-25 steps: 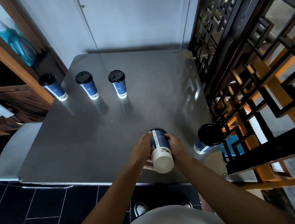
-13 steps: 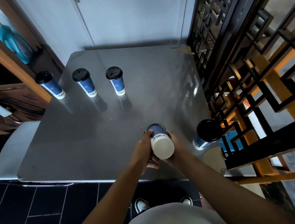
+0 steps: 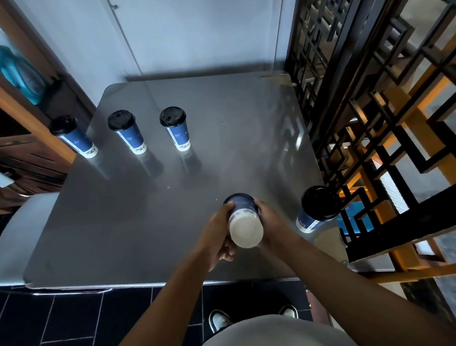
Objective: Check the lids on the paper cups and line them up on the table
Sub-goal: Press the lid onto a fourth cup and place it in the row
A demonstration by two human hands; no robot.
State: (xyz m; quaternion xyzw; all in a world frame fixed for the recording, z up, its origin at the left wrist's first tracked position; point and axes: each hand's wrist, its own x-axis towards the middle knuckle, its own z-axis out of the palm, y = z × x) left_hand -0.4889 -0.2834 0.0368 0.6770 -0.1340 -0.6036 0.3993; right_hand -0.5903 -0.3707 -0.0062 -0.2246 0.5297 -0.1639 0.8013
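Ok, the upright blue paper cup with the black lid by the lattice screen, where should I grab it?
Grip the blue paper cup with the black lid round its sidewall below the lid, coming from the left: the black lattice screen crowds its right.

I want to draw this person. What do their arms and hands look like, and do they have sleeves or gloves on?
Both arms are bare as far as the picture shows, with no sleeves in sight. The left hand and right hand are bare too: no gloves, and no rings, watch or bracelets that I can see.
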